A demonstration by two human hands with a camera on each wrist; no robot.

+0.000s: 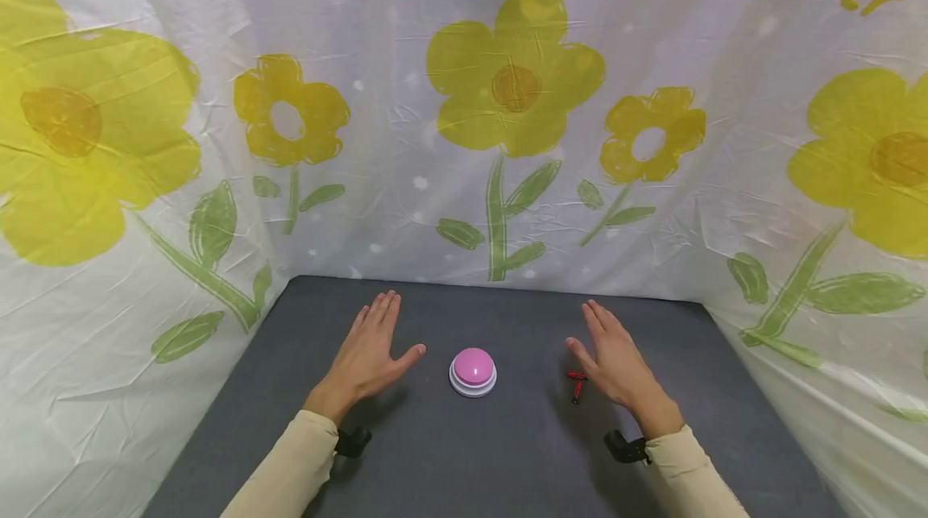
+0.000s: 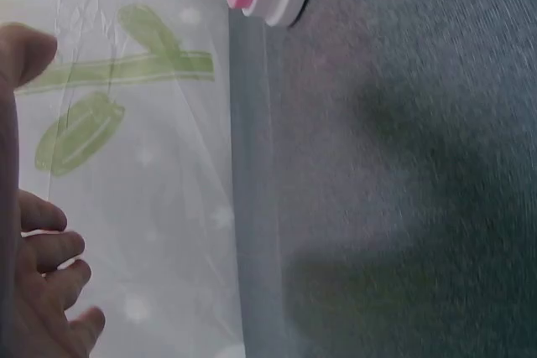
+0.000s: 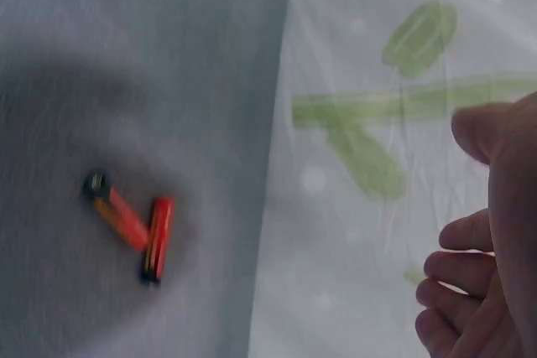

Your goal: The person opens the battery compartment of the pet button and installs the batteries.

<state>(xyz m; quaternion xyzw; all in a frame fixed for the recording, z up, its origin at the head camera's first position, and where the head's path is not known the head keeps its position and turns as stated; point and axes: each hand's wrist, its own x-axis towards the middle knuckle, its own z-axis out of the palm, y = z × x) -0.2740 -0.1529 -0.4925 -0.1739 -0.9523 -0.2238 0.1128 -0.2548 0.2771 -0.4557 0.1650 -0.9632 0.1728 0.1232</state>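
A pink dome push button (image 1: 474, 366) on a white round base sits mid-table in the head view, its edge also showing at the top of the left wrist view. My left hand (image 1: 368, 354) hovers to its left, fingers straight and thumb spread, holding nothing. On the other side my right hand (image 1: 617, 363) is held above the table with its fingers extended, also without anything in it. Two small red-and-black batteries (image 3: 157, 241) lie close together on the table below the right hand, which stays apart from them.
The dark grey table (image 1: 435, 453) is enclosed by white fabric walls (image 1: 391, 204) printed with yellow flowers. These walls rise along its back, left and right edges. A dark wrist strap with a camera (image 1: 352, 442) sits on each forearm.
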